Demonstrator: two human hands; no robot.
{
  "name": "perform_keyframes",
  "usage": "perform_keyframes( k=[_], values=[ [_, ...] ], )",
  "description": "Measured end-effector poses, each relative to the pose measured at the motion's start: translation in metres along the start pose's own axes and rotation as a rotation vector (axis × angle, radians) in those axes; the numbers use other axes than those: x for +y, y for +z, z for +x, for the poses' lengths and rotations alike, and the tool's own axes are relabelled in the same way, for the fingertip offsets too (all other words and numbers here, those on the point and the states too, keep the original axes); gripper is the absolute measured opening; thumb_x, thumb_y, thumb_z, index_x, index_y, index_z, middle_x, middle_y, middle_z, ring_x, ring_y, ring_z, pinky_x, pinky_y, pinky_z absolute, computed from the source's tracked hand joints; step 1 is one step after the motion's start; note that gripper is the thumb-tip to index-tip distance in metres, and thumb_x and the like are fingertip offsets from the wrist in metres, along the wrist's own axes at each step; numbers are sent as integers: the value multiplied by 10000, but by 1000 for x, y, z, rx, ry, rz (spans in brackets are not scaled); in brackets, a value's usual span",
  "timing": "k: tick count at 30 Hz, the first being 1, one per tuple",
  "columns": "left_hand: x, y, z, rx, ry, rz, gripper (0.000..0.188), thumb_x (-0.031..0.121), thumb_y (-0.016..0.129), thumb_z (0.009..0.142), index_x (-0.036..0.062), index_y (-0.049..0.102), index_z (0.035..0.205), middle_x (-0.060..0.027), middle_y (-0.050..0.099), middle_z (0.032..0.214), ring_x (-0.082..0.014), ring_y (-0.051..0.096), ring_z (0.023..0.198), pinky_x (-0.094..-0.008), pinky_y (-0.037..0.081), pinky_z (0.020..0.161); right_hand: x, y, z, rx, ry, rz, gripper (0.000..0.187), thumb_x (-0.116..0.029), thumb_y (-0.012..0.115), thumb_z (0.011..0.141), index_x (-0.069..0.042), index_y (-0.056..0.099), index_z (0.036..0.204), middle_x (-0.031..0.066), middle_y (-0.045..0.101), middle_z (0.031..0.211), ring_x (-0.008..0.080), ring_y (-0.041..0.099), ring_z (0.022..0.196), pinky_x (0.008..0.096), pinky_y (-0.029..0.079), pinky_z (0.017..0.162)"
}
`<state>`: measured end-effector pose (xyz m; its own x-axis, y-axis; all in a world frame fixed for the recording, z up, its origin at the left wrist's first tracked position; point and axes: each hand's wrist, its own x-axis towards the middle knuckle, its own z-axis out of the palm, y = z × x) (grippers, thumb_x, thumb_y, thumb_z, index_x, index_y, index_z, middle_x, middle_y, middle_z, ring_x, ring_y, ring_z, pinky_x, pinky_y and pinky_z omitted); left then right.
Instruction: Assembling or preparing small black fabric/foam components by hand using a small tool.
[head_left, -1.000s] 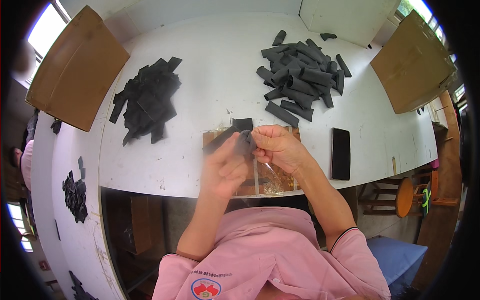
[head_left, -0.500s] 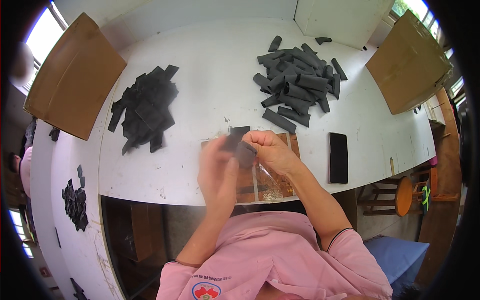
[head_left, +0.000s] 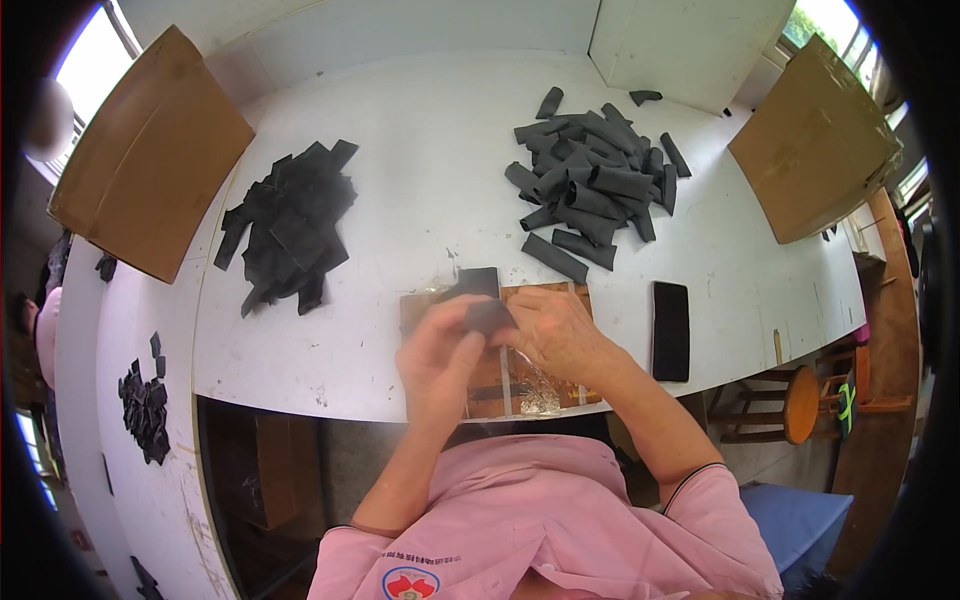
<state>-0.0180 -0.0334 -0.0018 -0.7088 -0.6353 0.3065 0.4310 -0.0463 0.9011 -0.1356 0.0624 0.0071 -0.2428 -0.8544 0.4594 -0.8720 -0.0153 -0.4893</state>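
A small dark grey fabric piece [head_left: 488, 316] is curled between my two hands, in front of my chest. My left hand [head_left: 440, 345] grips its left side, thumb toward me. The bent fingers of my right hand [head_left: 556, 325] close on its right end and hide that part. Under the hands lies a brown board [head_left: 520, 375] with pale strips and shiny clear film, at the table's front edge. Another dark flat piece [head_left: 478, 281] rests on the board's far edge, just beyond my left fingers.
Flat dark pieces form a pile [head_left: 295, 230] on the left. Rolled dark tubes are heaped [head_left: 600, 175] at the far right. A black phone [head_left: 670, 330] lies right of the board. Cardboard boxes stand at left [head_left: 150, 150] and right [head_left: 820, 145]. A wooden stool [head_left: 800, 405] is at the right.
Both hands have come slightly nearer to me, still on the fabric piece. My right hand has turned so its back shows more, and my left fingers have curled around the piece.
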Motion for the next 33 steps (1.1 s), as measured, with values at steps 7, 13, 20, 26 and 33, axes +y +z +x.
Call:
perform_keyframes(
  k=[7,13,20,26,33],
  values=[
    [23,10,29,-252,-28,-86,126,34,630,732,-29,582,831,-111,568,899,-140,535,782,-230,457,628,-11,-5,7,72,4,51,169,-181,595,729,-16,562,721,88,516,630,250,517,608,341,422,530],
    [26,14,35,-196,-130,191,69,-26,629,696,-30,589,751,-55,560,805,-87,507,682,-211,427,563,1,5,-2,-22,91,191,139,-144,561,755,-6,560,744,107,533,670,264,525,611,341,417,503],
    [13,12,34,-245,-45,449,162,5,631,657,-26,560,800,-102,547,776,-180,542,679,-255,427,622,10,22,-14,9,160,342,175,-171,535,782,-1,556,744,122,537,676,287,532,620,354,428,528],
    [30,18,22,-207,-135,253,124,-31,589,728,-24,573,851,-71,563,824,-100,518,763,-220,421,683,4,7,-8,-89,224,263,215,-224,536,787,-12,559,756,133,543,696,300,530,652,375,427,576],
    [37,13,23,-141,-38,-109,148,67,543,807,-33,553,914,-138,569,911,-200,542,824,-301,424,771,-4,-6,4,-132,248,205,264,-271,555,778,-14,555,718,125,523,660,294,517,631,384,404,552]
  ],
)
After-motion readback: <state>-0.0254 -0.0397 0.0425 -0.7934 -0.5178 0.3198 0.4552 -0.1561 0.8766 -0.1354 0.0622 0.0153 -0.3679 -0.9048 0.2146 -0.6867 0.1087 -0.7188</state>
